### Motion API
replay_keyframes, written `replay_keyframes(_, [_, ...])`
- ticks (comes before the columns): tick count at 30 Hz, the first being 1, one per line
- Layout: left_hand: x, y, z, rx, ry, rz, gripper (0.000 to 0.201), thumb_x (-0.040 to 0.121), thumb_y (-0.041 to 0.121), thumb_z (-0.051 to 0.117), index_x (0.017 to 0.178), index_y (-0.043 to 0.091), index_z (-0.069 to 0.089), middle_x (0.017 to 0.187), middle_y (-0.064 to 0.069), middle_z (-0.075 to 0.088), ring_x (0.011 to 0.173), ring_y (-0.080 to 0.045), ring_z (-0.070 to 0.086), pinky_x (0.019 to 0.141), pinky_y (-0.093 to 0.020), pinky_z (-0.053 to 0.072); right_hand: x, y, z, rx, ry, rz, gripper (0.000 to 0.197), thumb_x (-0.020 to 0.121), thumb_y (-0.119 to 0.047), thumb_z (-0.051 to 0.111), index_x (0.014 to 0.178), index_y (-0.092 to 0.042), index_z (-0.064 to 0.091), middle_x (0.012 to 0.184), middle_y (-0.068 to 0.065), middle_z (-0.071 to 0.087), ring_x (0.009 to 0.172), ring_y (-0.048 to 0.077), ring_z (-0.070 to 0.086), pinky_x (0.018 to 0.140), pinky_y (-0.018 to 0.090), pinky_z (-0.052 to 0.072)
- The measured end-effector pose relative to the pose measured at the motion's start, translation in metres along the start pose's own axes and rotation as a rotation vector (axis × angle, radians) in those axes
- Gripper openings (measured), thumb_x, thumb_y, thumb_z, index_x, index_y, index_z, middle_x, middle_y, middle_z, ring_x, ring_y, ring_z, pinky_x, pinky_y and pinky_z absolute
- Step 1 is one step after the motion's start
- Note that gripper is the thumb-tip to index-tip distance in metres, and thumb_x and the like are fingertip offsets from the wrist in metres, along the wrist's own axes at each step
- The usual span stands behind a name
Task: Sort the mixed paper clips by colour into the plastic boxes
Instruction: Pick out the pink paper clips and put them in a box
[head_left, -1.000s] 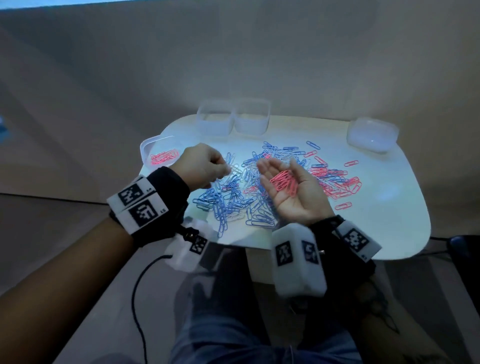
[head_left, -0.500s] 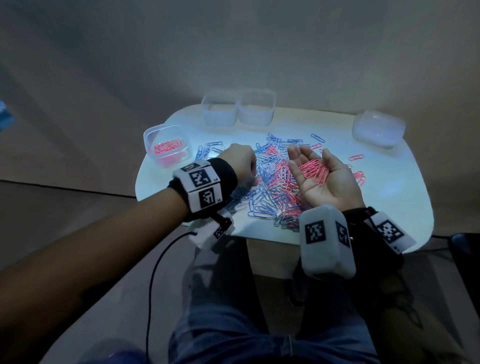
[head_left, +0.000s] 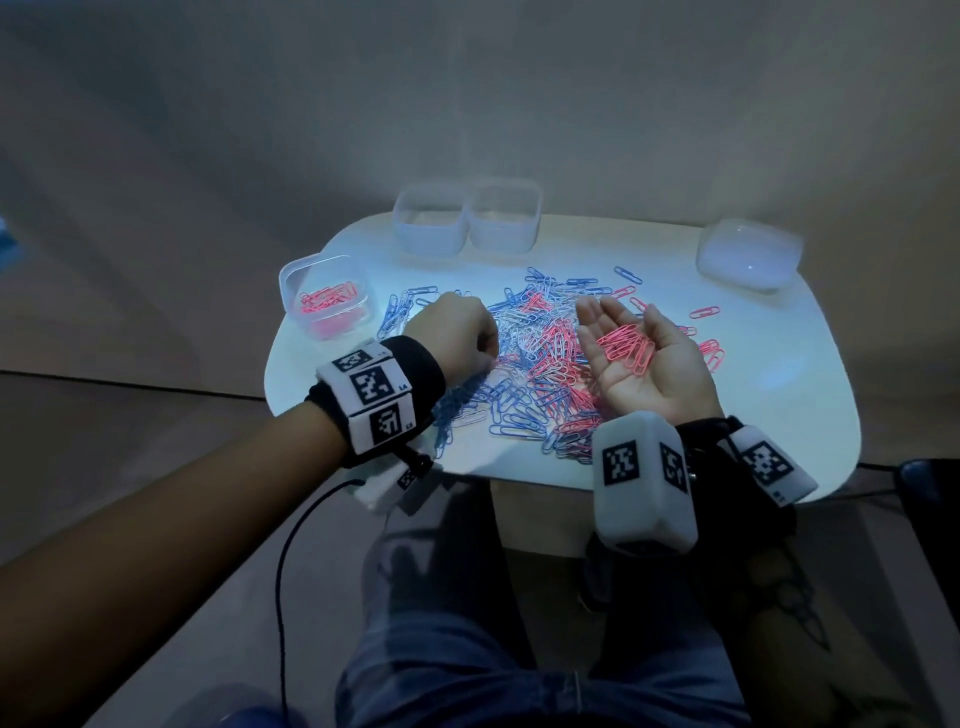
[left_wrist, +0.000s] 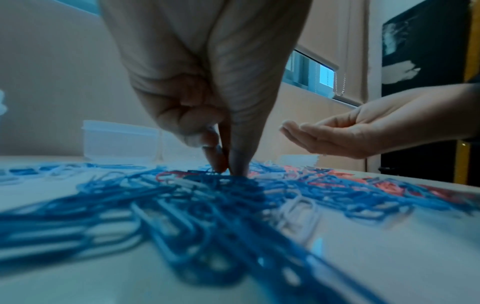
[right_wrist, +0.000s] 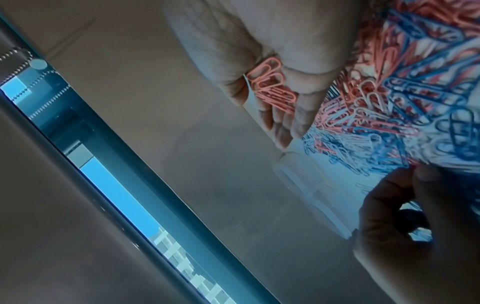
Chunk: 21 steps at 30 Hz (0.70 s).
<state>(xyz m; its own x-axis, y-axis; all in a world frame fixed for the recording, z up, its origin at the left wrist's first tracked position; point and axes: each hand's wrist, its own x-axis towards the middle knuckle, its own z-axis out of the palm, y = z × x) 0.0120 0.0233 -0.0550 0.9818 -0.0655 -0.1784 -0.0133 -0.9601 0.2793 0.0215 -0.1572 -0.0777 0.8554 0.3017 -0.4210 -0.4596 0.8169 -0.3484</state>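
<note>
Paper clips: we see a mixed heap of blue, pink and white wire paper clips (head_left: 524, 374) spread over the middle of the white rounded counter (head_left: 779, 415).
Left hand: our left hand (head_left: 449, 332) is lowered into the near-left part of the heap, fingers curled; in the left wrist view the thumb and forefinger tips (left_wrist: 235, 162) meet down among the clips. We cannot tell whether a clip is caught between them.
Right hand: our right hand (head_left: 647, 358) is held palm up above the right side of the heap, fingers nearly straight and slightly cupped, not closed.
Pink bunch: a small bundle of pink paper clips (head_left: 626, 347) lies loose in that upturned palm.
Pink box: a clear square plastic box (head_left: 291, 275) at the counter's left edge holds pink clips only.
Back boxes: two clear square plastic boxes stand touching side by side at the far edge, the left one (head_left: 428, 221) and the right one (head_left: 504, 215); no clips show in either.
Far-right item: a translucent white rounded plastic lid or container (head_left: 748, 252) sits at the far right corner, well apart from the heap.
</note>
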Motion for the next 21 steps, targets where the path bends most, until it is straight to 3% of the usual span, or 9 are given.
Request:
replay_keyframes(4, [0.001,-0.001,0.003,-0.080,-0.048,-0.018,0.010,0.084,0.011,0.064,0.087,0.003,0.069,0.090,-0.008,0.069,0.076,-0.015,0.054,0.071,-0.023,0.041,-0.001,-0.005,-0.003,-0.005,0.003,-0.030,0.040,0.100,-0.028,0.029,0.086,-0.002,0.056,0.074,0.012,0.072,0.066,0.017,0.072,0.064,0.026,0.057])
replay_keyframes(8, [0.001,-0.006,0.000,-0.247,-0.104,-0.077,0.010,0.084,0.014,0.067,0.087,0.004,0.069,0.070,0.002,0.060,0.057,0.000,0.051,0.055,-0.012,0.038,-0.001,-0.001,-0.002,-0.027,0.012,-0.026,0.039,0.100,-0.028,0.030,0.086,-0.002,0.056,0.080,0.012,0.070,0.068,0.017,0.072,0.066,0.025,0.057])
replay_keyframes(11, [-0.001,-0.009,-0.008,-0.294,-0.057,-0.085,0.012,0.087,0.018,0.065,0.084,0.006,0.065,0.067,0.006,0.055,0.062,-0.007,0.049,0.052,-0.007,0.034,-0.003,0.003,-0.001,-0.051,0.012,-0.015,0.039,0.100,-0.029,0.030,0.087,-0.003,0.057,0.081,0.010,0.070,0.068,0.016,0.072,0.066,0.024,0.057])
replay_keyframes(13, [-0.004,-0.009,-0.011,-0.352,-0.004,-0.116,0.014,0.088,0.020,0.064,0.080,0.008,0.062,0.063,0.009,0.051,0.055,0.000,0.044,0.045,-0.005,0.032,-0.006,0.009,0.001,-0.055,0.002,0.011,0.040,0.100,-0.030,0.030,0.086,-0.004,0.057,0.077,0.010,0.071,0.067,0.015,0.072,0.066,0.024,0.057])
replay_keyframes(16, [-0.010,-0.004,-0.012,-0.518,0.026,-0.152,0.020,0.087,0.023,0.064,0.072,0.010,0.060,0.057,0.002,0.045,0.036,0.000,0.036,0.038,-0.012,0.027,-0.009,0.021,0.005,-0.050,-0.018,0.055,0.040,0.100,-0.030,0.030,0.085,-0.005,0.057,0.075,0.009,0.072,0.066,0.015,0.071,0.064,0.023,0.057])
replay_keyframes(19, [-0.015,0.016,-0.017,-0.581,0.022,-0.093,0.021,0.087,0.023,0.064,0.070,0.012,0.058,0.054,0.000,0.044,0.037,-0.001,0.033,0.044,-0.019,0.028,-0.009,0.030,0.011,-0.052,-0.026,0.073,0.043,0.100,-0.031,0.027,0.085,-0.004,0.056,0.071,0.010,0.070,0.061,0.014,0.070,0.060,0.022,0.056])
replay_keyframes(21, [-0.015,0.032,-0.018,-0.554,-0.018,-0.035,0.022,0.087,0.019,0.064,0.068,0.008,0.058,0.050,-0.011,0.054,0.035,0.000,0.038,0.042,-0.014,0.027,-0.008,0.034,0.015,-0.012,-0.048,0.095,0.045,0.101,-0.032,0.026,0.088,0.000,0.056,0.073,0.012,0.069,0.060,0.016,0.069,0.059,0.024,0.057])
